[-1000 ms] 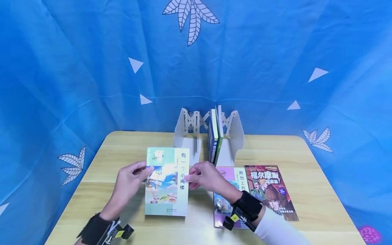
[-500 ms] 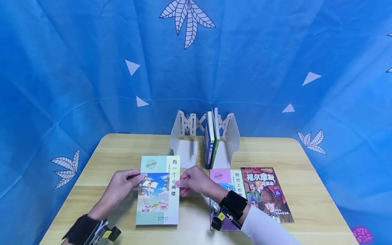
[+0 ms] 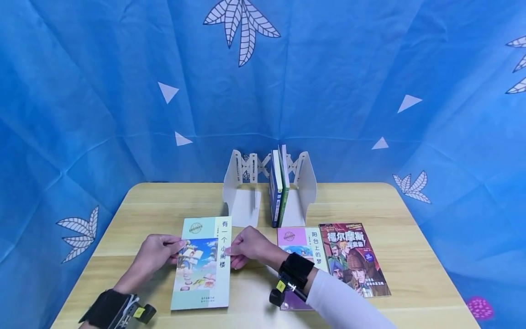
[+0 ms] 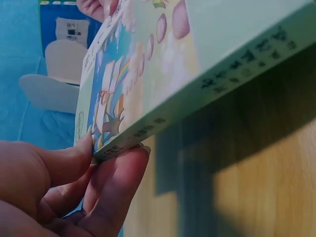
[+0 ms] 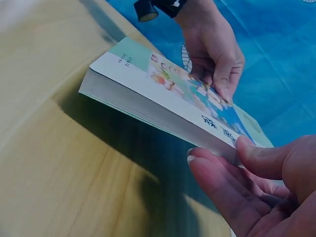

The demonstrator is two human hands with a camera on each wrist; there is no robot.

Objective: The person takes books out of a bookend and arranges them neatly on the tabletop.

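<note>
Both hands hold a pale green book (image 3: 200, 265) with a sky picture on its cover, front side up. My left hand (image 3: 158, 251) pinches the spine edge, thumb on the cover and fingers beneath, as the left wrist view shows. On the opposite edge, along the page side, my right hand (image 3: 250, 246) pinches it between thumb and fingers. In the right wrist view the book (image 5: 168, 98) is raised off the wooden table, casting a shadow below. A purple book (image 3: 293, 235) lies under my right forearm, partly covered by it.
A white bookend rack (image 3: 306, 187) stands at the table's back with a blue book (image 3: 275, 196) and a green book (image 3: 284, 192) upright in it. A dark red comic-style book (image 3: 355, 260) lies at right. Blue curtain (image 3: 328, 91) hangs behind the table (image 3: 164, 201).
The pale green book and both hands have moved left and toward the near side in the head view, while the camera view also shifted slightly. Both hands keep their hold.
</note>
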